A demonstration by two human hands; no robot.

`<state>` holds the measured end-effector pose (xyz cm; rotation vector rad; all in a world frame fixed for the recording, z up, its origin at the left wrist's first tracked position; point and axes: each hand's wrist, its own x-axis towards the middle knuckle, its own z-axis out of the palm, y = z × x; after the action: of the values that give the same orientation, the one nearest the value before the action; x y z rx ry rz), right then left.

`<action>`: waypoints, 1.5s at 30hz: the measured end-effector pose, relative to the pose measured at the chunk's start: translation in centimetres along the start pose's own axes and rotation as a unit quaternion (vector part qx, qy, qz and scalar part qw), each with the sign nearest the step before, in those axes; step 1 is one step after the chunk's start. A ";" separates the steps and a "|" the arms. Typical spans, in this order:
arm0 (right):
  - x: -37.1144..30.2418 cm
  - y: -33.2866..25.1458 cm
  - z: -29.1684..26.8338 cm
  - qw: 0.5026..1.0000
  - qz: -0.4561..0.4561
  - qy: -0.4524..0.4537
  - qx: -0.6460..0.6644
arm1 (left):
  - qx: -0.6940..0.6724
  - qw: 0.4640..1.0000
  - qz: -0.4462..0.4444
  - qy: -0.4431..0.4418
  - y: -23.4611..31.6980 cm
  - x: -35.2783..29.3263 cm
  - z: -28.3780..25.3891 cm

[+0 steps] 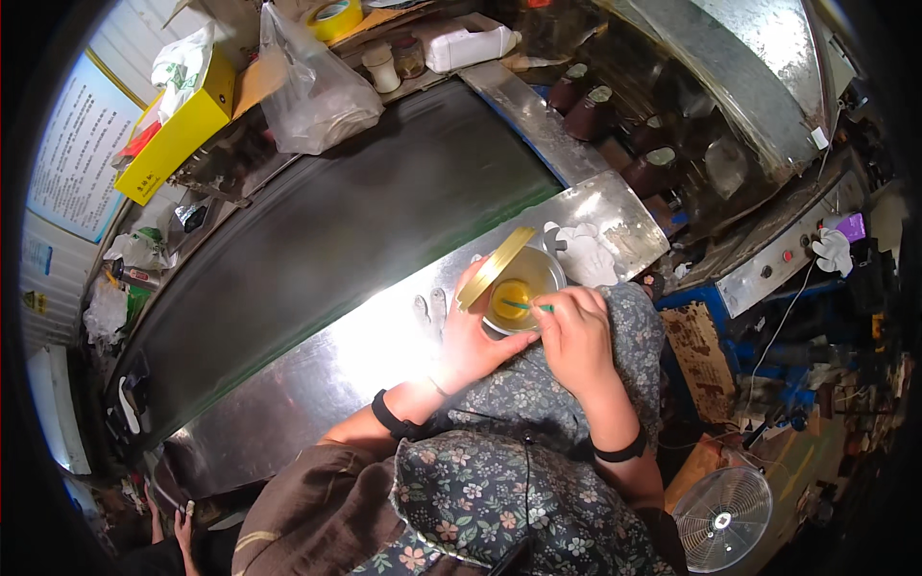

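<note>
1. My left hand (468, 344) is clamped round the pot (538, 268), just off-centre toward three o'clock, gold lid (493, 273) tilted at its rim.
2. My right hand (576, 338) pinches a green stick (541, 307), its tip inside.
3. Shiny metal ledge (288, 413) here, white glove (586, 253) at the pot's two o'clock.
4. Dark flat bed (346, 230) at ten, yellow box (181, 136) beyond.
5. Fan (722, 520) between four and five.

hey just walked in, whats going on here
A seated person is working at a round, pale tub with yellow contents. The left hand grips the tub's side, with a flat gold-coloured lid standing tilted by the rim. The right hand holds a thin green stick whose far end is inside the tub. Beyond the tub, white crumpled gloves lie on a shiny metal ledge beside a long dark surface.
</note>
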<state>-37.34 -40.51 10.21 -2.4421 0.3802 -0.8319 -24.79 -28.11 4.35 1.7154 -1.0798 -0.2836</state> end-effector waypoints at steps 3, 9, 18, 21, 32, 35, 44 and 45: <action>0.4 -0.7 -1.2 1.000 0.010 0.012 -0.013 | -0.014 1.000 -0.012 -0.013 0.4 0.0 -0.2; 0.4 -0.9 -1.2 0.998 -0.015 0.004 -0.060 | 0.001 1.000 0.016 0.005 0.1 -0.1 0.1; 0.3 -0.6 -1.3 0.997 -0.011 0.035 -0.067 | -0.018 1.000 -0.020 -0.010 0.4 -0.2 0.2; 0.3 -0.7 -1.2 0.995 -0.033 0.029 -0.085 | 0.001 0.999 -0.038 -0.016 0.0 -0.7 0.4; 0.2 0.3 -0.3 0.998 -0.003 0.030 -0.054 | -0.025 0.999 -0.021 -0.010 0.4 0.0 0.3; 0.1 -0.3 -0.9 0.998 -0.015 0.043 -0.051 | -0.017 0.999 -0.025 -0.016 -0.1 -0.5 0.4; 0.1 -0.7 -1.6 0.994 -0.029 0.023 -0.101 | 0.001 1.000 0.006 -0.007 0.3 -0.2 0.5; 0.1 -0.4 -1.2 0.996 -0.018 0.017 -0.088 | 0.007 1.000 0.015 -0.002 0.2 -0.1 0.4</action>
<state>-37.95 -40.70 11.31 -2.6061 0.4389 -0.8897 -25.24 -28.30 4.28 1.7099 -1.1115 -0.2623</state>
